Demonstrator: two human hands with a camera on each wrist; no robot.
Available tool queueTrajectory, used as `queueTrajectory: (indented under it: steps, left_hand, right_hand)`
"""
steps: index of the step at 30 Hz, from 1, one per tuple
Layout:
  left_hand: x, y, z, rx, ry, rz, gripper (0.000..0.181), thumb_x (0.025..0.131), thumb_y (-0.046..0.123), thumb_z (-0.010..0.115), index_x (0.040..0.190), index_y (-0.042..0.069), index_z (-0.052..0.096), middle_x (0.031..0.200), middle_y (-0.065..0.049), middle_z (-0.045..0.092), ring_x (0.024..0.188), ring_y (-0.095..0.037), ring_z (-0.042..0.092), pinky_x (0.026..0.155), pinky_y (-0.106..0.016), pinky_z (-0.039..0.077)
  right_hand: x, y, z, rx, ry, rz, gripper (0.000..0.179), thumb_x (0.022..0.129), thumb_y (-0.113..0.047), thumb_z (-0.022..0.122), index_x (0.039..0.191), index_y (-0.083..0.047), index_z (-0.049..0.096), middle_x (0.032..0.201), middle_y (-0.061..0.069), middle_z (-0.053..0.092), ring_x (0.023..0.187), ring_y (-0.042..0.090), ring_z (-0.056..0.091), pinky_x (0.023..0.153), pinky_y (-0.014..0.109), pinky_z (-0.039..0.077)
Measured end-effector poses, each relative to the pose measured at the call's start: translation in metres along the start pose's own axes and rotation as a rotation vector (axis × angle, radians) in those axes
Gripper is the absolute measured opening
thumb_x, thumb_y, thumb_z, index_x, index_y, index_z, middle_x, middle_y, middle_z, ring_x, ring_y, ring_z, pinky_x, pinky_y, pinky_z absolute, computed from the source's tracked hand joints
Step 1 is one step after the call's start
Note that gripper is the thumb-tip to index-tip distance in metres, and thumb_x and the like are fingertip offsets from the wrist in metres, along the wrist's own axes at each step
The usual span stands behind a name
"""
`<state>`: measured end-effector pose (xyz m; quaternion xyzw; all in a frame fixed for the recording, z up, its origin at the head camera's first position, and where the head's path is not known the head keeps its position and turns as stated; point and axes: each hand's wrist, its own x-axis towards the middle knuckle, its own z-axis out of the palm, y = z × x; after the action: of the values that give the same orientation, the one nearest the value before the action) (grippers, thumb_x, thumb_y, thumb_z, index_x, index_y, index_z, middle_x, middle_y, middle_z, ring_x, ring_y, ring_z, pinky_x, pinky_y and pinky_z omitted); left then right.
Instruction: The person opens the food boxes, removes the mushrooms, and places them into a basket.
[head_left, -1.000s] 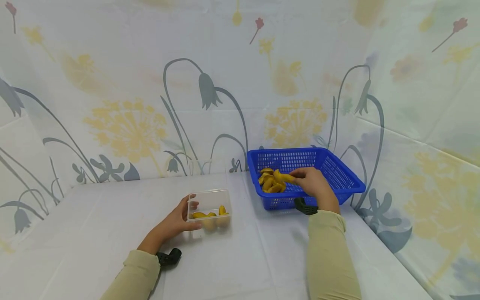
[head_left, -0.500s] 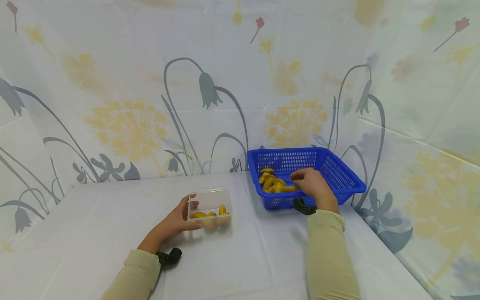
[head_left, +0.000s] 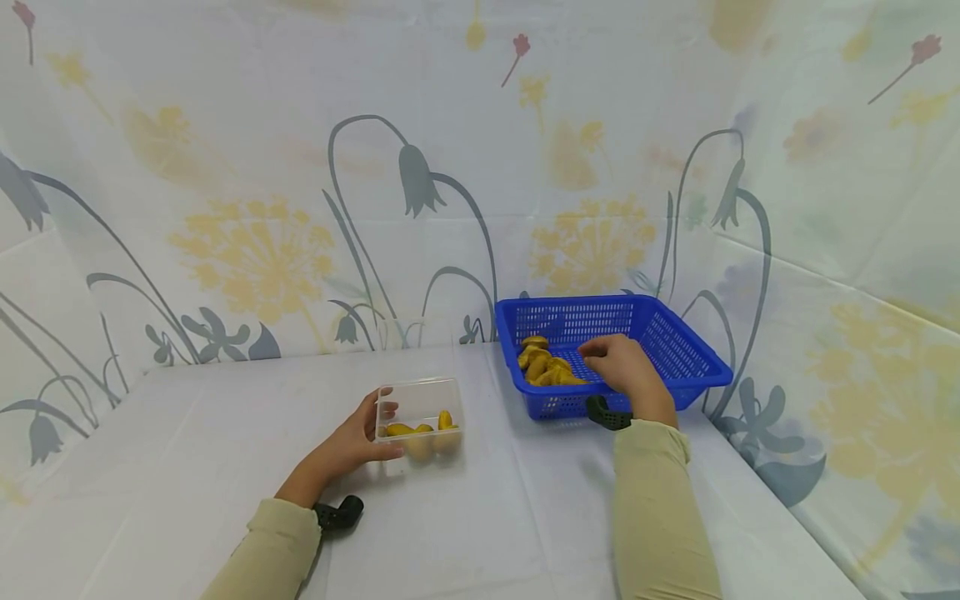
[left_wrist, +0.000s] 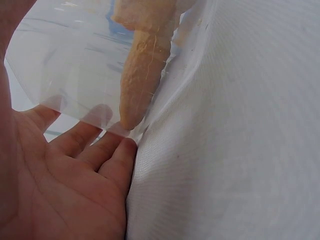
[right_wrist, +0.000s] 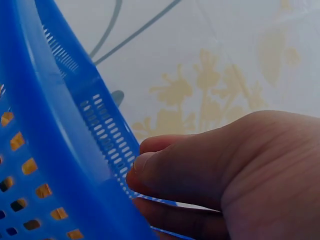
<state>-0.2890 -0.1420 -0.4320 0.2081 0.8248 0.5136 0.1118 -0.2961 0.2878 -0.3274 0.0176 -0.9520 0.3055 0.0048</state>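
Observation:
A clear plastic box (head_left: 418, 408) stands on the table left of centre with several yellow mushrooms (head_left: 444, 420) inside. My left hand (head_left: 347, 446) holds its left side, thumb at the front and fingers behind. Through the wall in the left wrist view, one tapered mushroom stem (left_wrist: 145, 75) shows near the fingertips. Over the blue basket (head_left: 615, 389), my right hand (head_left: 622, 364) hovers with loosely bent fingers and nothing held. Several more mushrooms (head_left: 538, 363) lie heaped at the basket's left end, left of those fingertips. The right wrist view shows the hand beside the basket rim (right_wrist: 65, 125).
White cloth covers the table (head_left: 480, 533). A flower-printed sheet (head_left: 480, 167) hangs behind and along the right side. Dark wrist mounts (head_left: 339, 513) sit on both wrists below the sleeves.
A second ago the right fingers pinched a mushroom above the heap. It was let go and now lies in the basket's left part. The left hand and box have stayed put.

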Motion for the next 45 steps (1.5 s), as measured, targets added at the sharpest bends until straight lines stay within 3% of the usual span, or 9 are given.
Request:
queueTrajectory:
  steps: [10,27,35,45]
  left_hand:
    - [0.001,0.0,0.0,0.005,0.0,-0.012,0.104,0.078,0.029,0.081,0.153,0.012,0.01,0.155,-0.02,0.031,0.146,-0.038,0.027,0.117,-0.052,0.025]
    - [0.002,0.001,0.0,0.009,-0.001,-0.004,0.103,0.078,0.03,0.08,0.153,0.012,0.011,0.154,-0.021,0.032,0.145,-0.038,0.027,0.117,-0.053,0.024]
    - [0.002,-0.001,0.0,0.007,-0.012,-0.013,0.103,0.078,0.031,0.08,0.153,0.015,0.01,0.155,-0.02,0.031,0.146,-0.037,0.026,0.118,-0.053,0.023]
    - [0.002,-0.001,-0.001,-0.009,0.0,-0.016,0.103,0.078,0.027,0.08,0.153,0.015,0.011,0.154,-0.02,0.031,0.145,-0.037,0.027,0.117,-0.052,0.024]
  right_hand:
    - [-0.004,-0.026,0.003,0.008,0.006,-0.062,0.035,0.098,-0.02,0.056,0.131,-0.008,0.06,0.13,0.015,0.062,0.122,0.034,0.056,0.101,0.049,0.048]
    - [-0.003,-0.069,0.02,-0.054,-0.003,-0.155,0.029,0.095,-0.022,0.061,0.122,-0.014,0.066,0.115,0.008,0.067,0.103,0.024,0.06,0.092,0.041,0.053]
    - [0.001,-0.095,0.038,-0.102,-0.015,-0.252,0.029,0.093,-0.02,0.063,0.12,-0.013,0.068,0.111,0.006,0.068,0.097,0.02,0.062,0.088,0.038,0.055]
    - [0.01,-0.132,0.059,-0.181,-0.069,-0.337,0.026,0.093,-0.018,0.063,0.117,-0.013,0.069,0.111,0.005,0.07,0.104,0.021,0.063,0.089,0.036,0.056]
